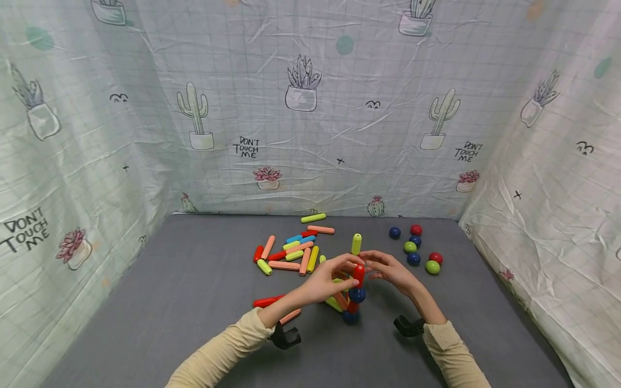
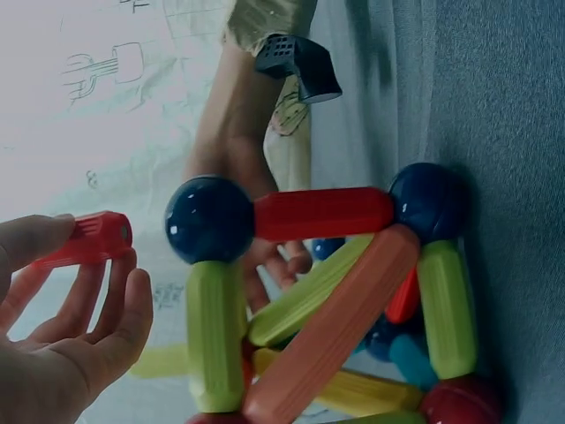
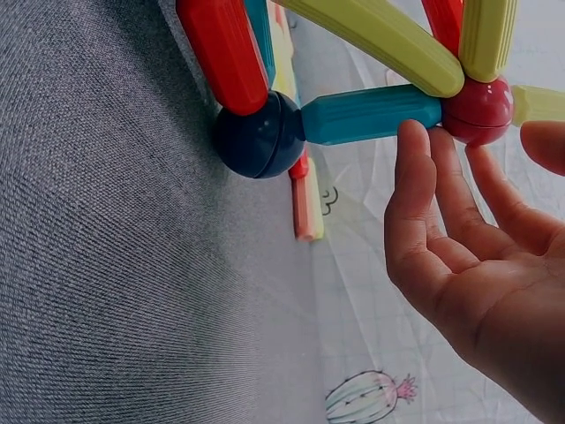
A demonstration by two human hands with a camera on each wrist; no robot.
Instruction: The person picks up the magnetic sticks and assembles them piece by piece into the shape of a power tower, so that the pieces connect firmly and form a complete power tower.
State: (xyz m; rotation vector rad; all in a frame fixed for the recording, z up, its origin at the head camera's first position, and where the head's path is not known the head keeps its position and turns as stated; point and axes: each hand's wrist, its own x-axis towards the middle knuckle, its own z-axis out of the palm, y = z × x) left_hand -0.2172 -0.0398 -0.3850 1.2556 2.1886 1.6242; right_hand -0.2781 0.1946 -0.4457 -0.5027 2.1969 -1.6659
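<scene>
My left hand [image 1: 322,281] pinches a short red rod [image 2: 93,238] between thumb and fingers. In the left wrist view that rod is apart from the upper dark blue ball [image 2: 209,219] of a frame built from rods and balls. A red rod [image 2: 322,214] joins this ball to a lower blue ball [image 2: 431,203]; green and salmon rods make up more of the frame. On its far side, my right hand [image 1: 395,275] has loosely bent fingers touching around a red ball [image 3: 478,110] and the end of a blue rod [image 3: 371,115]. A green rod [image 1: 356,244] stands upright there.
Many loose rods [image 1: 284,265] in red, salmon, green, yellow and blue lie left of and behind the frame. Several loose balls [image 1: 414,258] lie at the right back. Patterned cloth [image 1: 301,140] encloses the grey table [image 1: 184,302] at the back and sides.
</scene>
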